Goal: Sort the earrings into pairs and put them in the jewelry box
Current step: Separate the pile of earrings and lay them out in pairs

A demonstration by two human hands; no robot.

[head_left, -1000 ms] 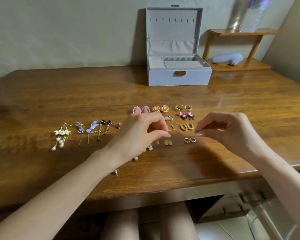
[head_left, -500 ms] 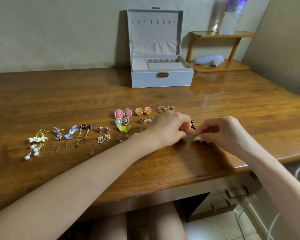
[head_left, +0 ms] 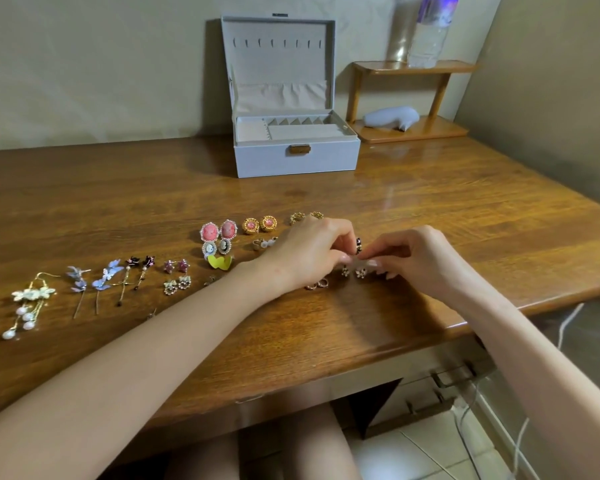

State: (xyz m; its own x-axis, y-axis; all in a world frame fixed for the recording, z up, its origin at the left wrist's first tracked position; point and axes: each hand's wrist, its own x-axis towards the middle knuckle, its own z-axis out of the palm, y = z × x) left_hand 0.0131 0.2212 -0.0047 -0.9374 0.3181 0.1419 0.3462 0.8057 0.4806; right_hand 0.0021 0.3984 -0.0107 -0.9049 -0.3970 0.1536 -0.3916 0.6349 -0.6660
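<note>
Flower studs lie side by side on the bench near its front edge, under both hands, left and right, fingertips pinched together over them, grip contents unclear; best nudged level, apart from neighbouring pairs, before boxing in the open box behind.

Tabletop: varnished wood, glossy, grain visible, light reflections near the far right. Jewelry box: matt pale grey covering, metal clasp, soft cloth-like beige lining. Shelf: smooth lacquered wood. Bottle: clear plastic. Round studs: gold-toned metal, shiny pink centres. Cameo earrings: glossy pink, beaded rims. Drop earrings: pearly beads, thin gold-toned wire.
</note>
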